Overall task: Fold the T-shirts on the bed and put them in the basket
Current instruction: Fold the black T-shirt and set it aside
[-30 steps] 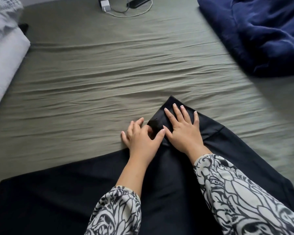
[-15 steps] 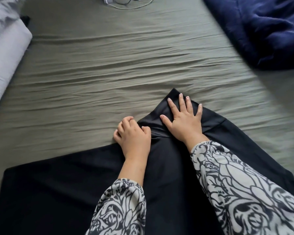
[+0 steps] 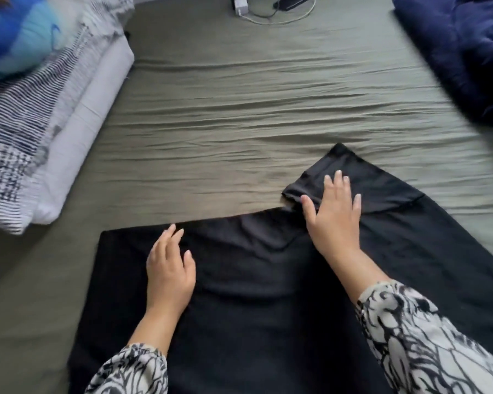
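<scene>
A black T-shirt (image 3: pixel 268 294) lies spread flat on the olive-green bed sheet (image 3: pixel 239 115), filling the near part of the view. One sleeve sticks out toward the upper right. My right hand (image 3: pixel 333 220) lies flat with spread fingers where that sleeve joins the body. My left hand (image 3: pixel 170 273) rests open on the shirt near its far edge, fingers straight. Patterned black-and-white sleeves cover both forearms. No basket is in view.
White and striped pillows (image 3: pixel 40 137) with a blue cushion (image 3: pixel 15 32) lie along the left. A dark blue blanket (image 3: pixel 461 52) is bunched at the upper right. A charger with cable (image 3: pixel 265 9) lies at the far edge.
My left hand let go of the sleeve fold and slid left across the shirt, now lying flat. The right hand stays pressed on the sleeve. The view has swung left, showing the pillows.
</scene>
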